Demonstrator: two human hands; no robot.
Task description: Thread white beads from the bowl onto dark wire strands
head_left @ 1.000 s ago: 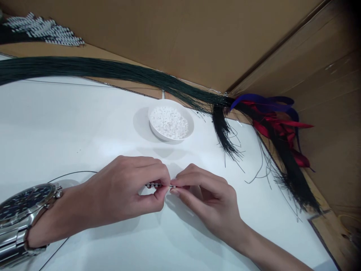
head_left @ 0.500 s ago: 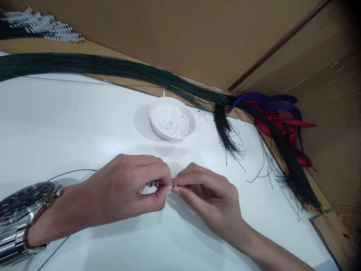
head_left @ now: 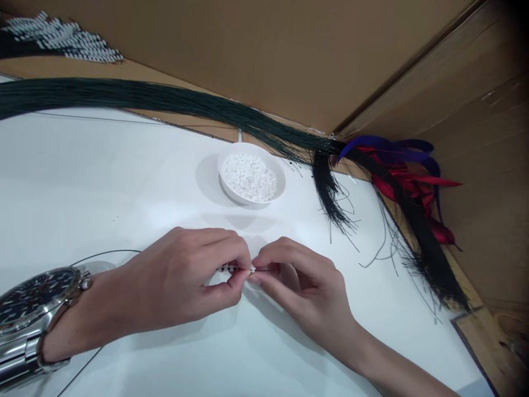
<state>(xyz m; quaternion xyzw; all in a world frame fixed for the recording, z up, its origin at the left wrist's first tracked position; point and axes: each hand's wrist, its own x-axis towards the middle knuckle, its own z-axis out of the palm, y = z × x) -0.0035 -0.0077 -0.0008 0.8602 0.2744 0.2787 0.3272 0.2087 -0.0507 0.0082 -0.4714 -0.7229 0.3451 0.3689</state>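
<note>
My left hand point(head_left: 177, 278), with a steel watch point(head_left: 37, 309) on its wrist, pinches a thin black cord point(head_left: 105, 252) between thumb and forefinger. Several small white beads point(head_left: 225, 268) sit in a row on the cord inside the curl of these fingers. Another white bead point(head_left: 252, 270) shows between the fingertips of both hands. The cord's thin end point(head_left: 262, 271) reaches past it to the right. My right hand point(head_left: 316, 289) is closed in a pinch at this bead, thumb and forefinger nearly touching the left fingertips.
A white bowl point(head_left: 282, 179) of loose white beads stands beyond my hands. Behind it runs a long bundle of dark cords point(head_left: 165, 96). At right lie red ribbon point(head_left: 413, 184) and blue ribbon point(head_left: 388, 144). Beaded strands point(head_left: 61, 36) rest at upper left, against cardboard walls point(head_left: 248, 49).
The white bead has shifted slightly left, up to the left fingertips. More of the cord's end now shows to its right, between my right fingers. The left hand has barely moved.
</note>
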